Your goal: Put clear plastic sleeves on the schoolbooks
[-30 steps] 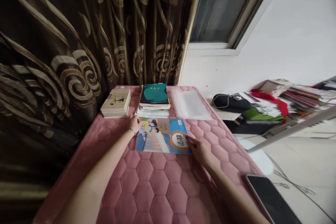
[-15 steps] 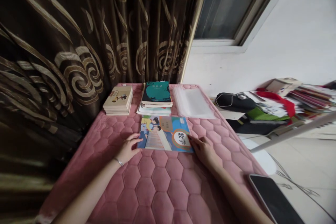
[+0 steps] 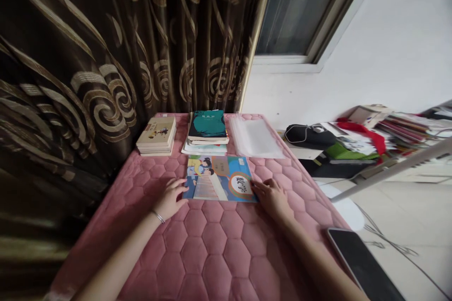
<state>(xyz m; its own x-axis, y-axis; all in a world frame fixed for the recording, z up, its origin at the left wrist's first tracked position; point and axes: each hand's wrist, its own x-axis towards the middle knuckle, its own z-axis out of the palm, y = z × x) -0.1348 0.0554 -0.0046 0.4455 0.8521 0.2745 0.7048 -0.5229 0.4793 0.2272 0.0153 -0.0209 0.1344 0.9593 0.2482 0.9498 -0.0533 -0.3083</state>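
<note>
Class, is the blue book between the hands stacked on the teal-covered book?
No, the blue book lies flat on the pink quilted surface.

Your right hand [image 3: 271, 197] is hiding part of the blue book [image 3: 219, 178]. The view's bottom edge is cutting off the black device [image 3: 363, 263], and small lettering [image 3: 208, 119] on the green book [image 3: 208, 127] is escaping your reading.
</note>
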